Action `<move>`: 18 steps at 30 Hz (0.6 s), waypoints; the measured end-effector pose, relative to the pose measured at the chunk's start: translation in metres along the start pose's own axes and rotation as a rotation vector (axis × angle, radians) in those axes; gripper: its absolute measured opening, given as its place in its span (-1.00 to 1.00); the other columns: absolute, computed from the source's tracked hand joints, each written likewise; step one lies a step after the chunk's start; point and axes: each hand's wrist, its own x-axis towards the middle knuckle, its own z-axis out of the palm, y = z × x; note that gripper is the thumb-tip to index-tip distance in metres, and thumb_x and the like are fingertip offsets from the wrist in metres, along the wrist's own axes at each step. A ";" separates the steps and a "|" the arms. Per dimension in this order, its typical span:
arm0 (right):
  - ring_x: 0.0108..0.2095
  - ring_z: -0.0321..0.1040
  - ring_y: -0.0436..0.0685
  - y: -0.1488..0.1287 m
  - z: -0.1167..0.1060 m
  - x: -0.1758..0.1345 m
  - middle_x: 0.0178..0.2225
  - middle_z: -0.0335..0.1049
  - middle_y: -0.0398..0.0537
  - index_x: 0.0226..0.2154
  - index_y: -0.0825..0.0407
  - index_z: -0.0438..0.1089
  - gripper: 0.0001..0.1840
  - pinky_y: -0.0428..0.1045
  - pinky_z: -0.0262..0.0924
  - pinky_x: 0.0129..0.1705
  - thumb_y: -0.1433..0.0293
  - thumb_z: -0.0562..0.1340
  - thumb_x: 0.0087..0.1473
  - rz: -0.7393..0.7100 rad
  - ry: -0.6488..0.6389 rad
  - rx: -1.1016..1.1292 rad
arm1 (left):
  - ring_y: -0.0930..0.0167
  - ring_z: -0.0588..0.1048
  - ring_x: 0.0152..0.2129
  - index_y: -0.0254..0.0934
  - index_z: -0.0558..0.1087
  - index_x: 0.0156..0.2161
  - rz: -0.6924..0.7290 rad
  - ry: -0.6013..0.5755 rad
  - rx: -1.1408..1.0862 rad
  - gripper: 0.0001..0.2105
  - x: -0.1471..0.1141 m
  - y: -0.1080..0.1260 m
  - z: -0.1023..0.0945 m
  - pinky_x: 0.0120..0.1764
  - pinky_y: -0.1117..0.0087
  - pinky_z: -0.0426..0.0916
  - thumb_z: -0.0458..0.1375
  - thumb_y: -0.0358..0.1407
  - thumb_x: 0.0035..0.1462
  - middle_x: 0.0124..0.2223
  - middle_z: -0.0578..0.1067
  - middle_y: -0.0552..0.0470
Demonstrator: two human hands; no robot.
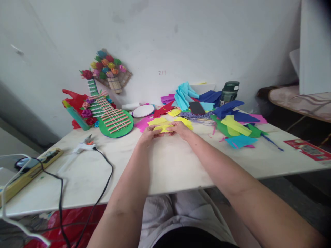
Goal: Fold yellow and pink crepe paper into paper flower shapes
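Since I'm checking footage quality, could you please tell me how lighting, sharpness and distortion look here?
Head view: soft light, only faint shadows on the table; held yellow paper slightly soft in detail; right arm stretched toward the frame edge; upper right corner dark.

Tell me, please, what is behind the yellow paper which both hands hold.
Loose yellow paper lies behind, with pink paper at the left. The held paper and the fingers hide whatever lies directly behind them.
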 end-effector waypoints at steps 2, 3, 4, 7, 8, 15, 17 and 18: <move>-0.72 0.25 -0.08 0.000 0.000 0.000 -0.67 0.41 -0.14 -0.47 0.15 0.44 -0.86 -0.17 0.19 -0.64 0.50 0.32 -0.24 0.001 0.003 0.014 | 0.40 0.52 -0.41 -0.41 0.46 -0.23 0.000 -0.005 -0.026 -0.64 0.000 0.000 -0.001 -0.34 0.43 0.42 0.32 -0.35 -0.24 -0.28 0.54 -0.09; -0.71 0.26 -0.08 -0.001 -0.001 0.000 -0.67 0.41 -0.14 -0.46 0.15 0.45 -0.85 -0.17 0.19 -0.64 0.50 0.32 -0.25 0.000 0.001 0.022 | 0.40 0.52 -0.42 -0.41 0.45 -0.24 0.000 -0.002 -0.036 -0.64 0.000 -0.001 -0.002 -0.35 0.42 0.42 0.32 -0.36 -0.24 -0.30 0.54 -0.08; -0.70 0.27 -0.07 -0.001 -0.001 0.000 -0.66 0.41 -0.13 -0.45 0.15 0.45 -0.83 -0.17 0.19 -0.63 0.50 0.32 -0.25 -0.002 -0.005 0.031 | 0.40 0.52 -0.44 -0.41 0.45 -0.25 -0.003 0.004 -0.044 -0.65 0.000 -0.001 -0.003 -0.36 0.42 0.43 0.32 -0.37 -0.24 -0.32 0.54 -0.07; -0.68 0.29 -0.06 0.000 -0.002 0.000 -0.64 0.43 -0.10 -0.41 0.16 0.47 -0.77 -0.17 0.18 -0.62 0.48 0.34 -0.28 -0.013 -0.033 0.061 | 0.41 0.52 -0.53 -0.40 0.44 -0.26 -0.028 0.024 -0.058 -0.68 0.001 -0.003 -0.005 -0.41 0.43 0.43 0.31 -0.39 -0.23 -0.43 0.54 -0.04; -0.68 0.29 -0.06 0.000 -0.003 0.000 -0.64 0.43 -0.09 -0.40 0.16 0.47 -0.75 -0.16 0.18 -0.62 0.48 0.35 -0.29 -0.015 -0.041 0.072 | 0.41 0.51 -0.55 -0.39 0.44 -0.26 -0.035 0.028 -0.065 -0.68 0.001 -0.003 -0.005 -0.42 0.43 0.43 0.31 -0.39 -0.23 -0.45 0.53 -0.03; -0.68 0.30 -0.04 -0.001 -0.003 0.000 -0.66 0.42 -0.10 -0.39 0.16 0.47 -0.73 -0.13 0.19 -0.59 0.48 0.35 -0.30 -0.034 -0.052 0.118 | 0.37 0.54 -0.51 -0.39 0.43 -0.32 -0.009 0.043 -0.148 -0.72 0.000 -0.001 -0.002 -0.41 0.44 0.43 0.30 -0.46 -0.25 -0.43 0.55 -0.06; -0.67 0.31 -0.04 -0.001 -0.003 0.000 -0.65 0.42 -0.09 -0.39 0.16 0.47 -0.73 -0.13 0.20 -0.58 0.48 0.36 -0.31 -0.044 -0.061 0.118 | 0.36 0.54 -0.50 -0.38 0.43 -0.33 -0.002 0.041 -0.173 -0.74 -0.001 0.000 -0.001 -0.42 0.44 0.43 0.29 -0.48 -0.25 -0.43 0.55 -0.06; -0.67 0.31 -0.03 -0.001 -0.003 0.001 -0.65 0.42 -0.09 -0.40 0.15 0.47 -0.72 -0.13 0.20 -0.57 0.48 0.36 -0.32 -0.050 -0.067 0.121 | 0.36 0.54 -0.50 -0.38 0.44 -0.34 0.001 0.040 -0.184 -0.74 -0.001 0.001 -0.001 -0.42 0.44 0.43 0.29 -0.48 -0.26 -0.43 0.55 -0.06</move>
